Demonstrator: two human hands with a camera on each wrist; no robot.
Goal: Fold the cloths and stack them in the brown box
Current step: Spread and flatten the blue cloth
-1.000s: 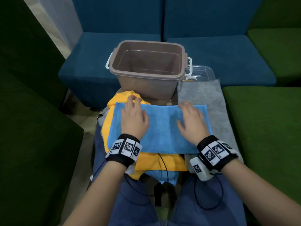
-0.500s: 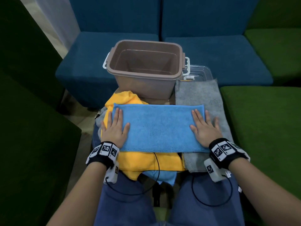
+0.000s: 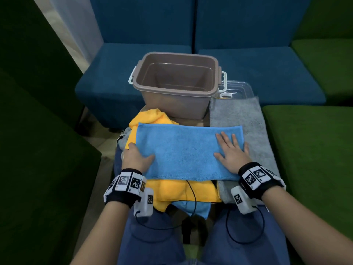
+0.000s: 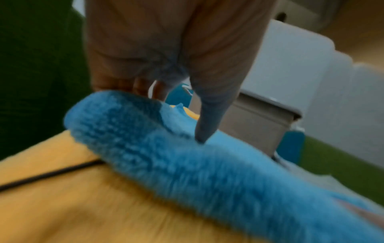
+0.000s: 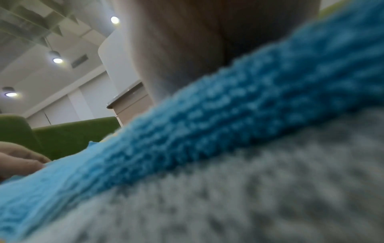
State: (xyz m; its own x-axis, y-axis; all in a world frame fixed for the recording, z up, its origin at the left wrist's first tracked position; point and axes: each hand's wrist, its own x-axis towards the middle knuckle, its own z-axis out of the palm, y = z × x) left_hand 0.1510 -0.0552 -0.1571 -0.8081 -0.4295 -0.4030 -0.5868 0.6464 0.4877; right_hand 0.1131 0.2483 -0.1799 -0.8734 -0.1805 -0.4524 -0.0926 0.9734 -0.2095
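Folded blue cloth (image 3: 188,152) on the lap atop a yellow cloth (image 3: 183,190), left hand (image 3: 136,156) pinching its left end, thumb on top, fingers underneath, right hand (image 3: 232,152) flat on its right end, fingers straight, grey cloth (image 3: 240,115) beside, empty brown box (image 3: 176,87) beyond

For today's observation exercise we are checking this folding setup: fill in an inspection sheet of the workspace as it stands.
Surface: the person's lap, mostly covered by cloths.
Job's things: folded blue cloth on top of the yellow cloth; grey cloth to the right; brown box beyond them, empty.
Clutter: a clear lid behind the grey cloth.
Grippers: left hand grips the blue cloth's left end, thumb on top; right hand lies flat on its right end, fingers straight.
Cables: black cable across the yellow cloth.
Surroundings: blue seats ahead, green seats at the sides.
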